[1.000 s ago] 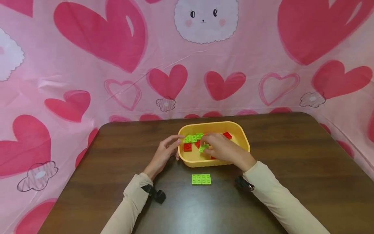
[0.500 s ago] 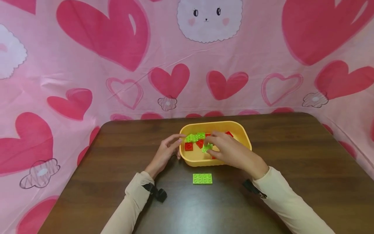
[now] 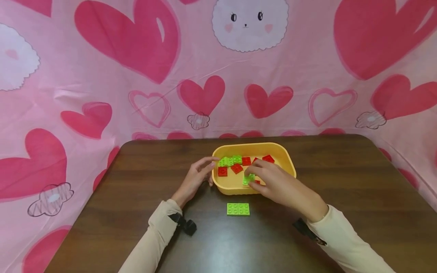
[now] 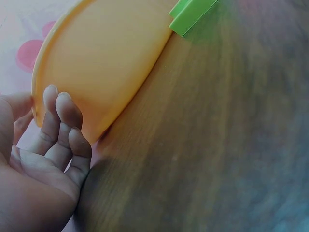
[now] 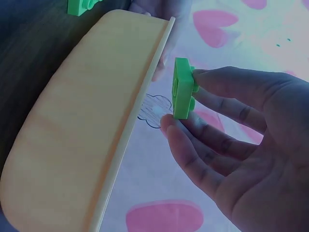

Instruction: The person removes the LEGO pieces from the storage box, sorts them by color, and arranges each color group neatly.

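A yellow tub (image 3: 285,158) stands towards the back of the table with small building bricks inside. My left hand (image 3: 196,176) holds its left end, the forefinger reaching over the rim. In the left wrist view the other fingers (image 4: 68,111) bend against the tub's outer wall (image 4: 116,48). My right hand (image 3: 278,185) reaches over the right part of the tub and pinches a green building brick (image 5: 182,89) between thumb and fingertips. The right wrist view shows this brick's studs facing the palm. In front of the tub, two green bricks (image 3: 238,209) lie side by side on the table.
Inside the tub are several green bricks (image 3: 225,162) at the left and several red bricks (image 3: 236,168) spread about, some partly behind my right hand. The brown table (image 3: 218,242) ends at a pink curtain (image 3: 232,68) with hearts.
My right hand has drawn to the right and slightly towards me with the green brick, uncovering more red bricks. My left hand stays at the tub. The view has shifted slightly.
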{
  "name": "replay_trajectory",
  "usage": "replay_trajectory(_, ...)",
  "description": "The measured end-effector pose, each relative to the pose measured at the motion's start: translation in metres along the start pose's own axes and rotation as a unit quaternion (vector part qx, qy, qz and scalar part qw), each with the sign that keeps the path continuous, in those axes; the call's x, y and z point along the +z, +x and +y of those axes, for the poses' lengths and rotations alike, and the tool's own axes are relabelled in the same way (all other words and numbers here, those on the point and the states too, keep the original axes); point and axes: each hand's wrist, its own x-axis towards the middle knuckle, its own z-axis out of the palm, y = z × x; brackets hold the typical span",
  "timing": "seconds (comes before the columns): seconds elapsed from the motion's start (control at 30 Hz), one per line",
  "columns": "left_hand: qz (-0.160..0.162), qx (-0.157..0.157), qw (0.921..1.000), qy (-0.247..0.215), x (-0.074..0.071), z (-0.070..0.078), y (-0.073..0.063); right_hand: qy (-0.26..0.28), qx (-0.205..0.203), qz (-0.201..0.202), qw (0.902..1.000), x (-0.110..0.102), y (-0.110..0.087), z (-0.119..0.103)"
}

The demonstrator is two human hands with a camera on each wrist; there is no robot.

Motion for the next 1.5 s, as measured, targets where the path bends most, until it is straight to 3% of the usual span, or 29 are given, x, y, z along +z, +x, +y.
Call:
replay_trajectory(0.27,0.0,-0.001,1.0,0.0,-0.001,-0.001,0.0,0.005,-0.017,-0.011,0.9998,0.003,-0.009,0.0)
replay_trajectory(0.57,-0.001,-0.004,1.0,0.002,-0.001,-0.002,0.001,0.034,-0.042,0.013,0.9984,0.013,-0.028,0.002)
replay_trajectory(0.93,-0.004,0.001,1.0,0.002,0.001,0.001,0.001,0.057,-0.059,0.007,0.9966,0.025,-0.05,0.003)
replay_trajectory(1.5,0.001,-0.006,1.0,-0.005,0.001,0.002,0.001,-0.019,-0.062,-0.027,0.9975,0.048,-0.052,0.014)
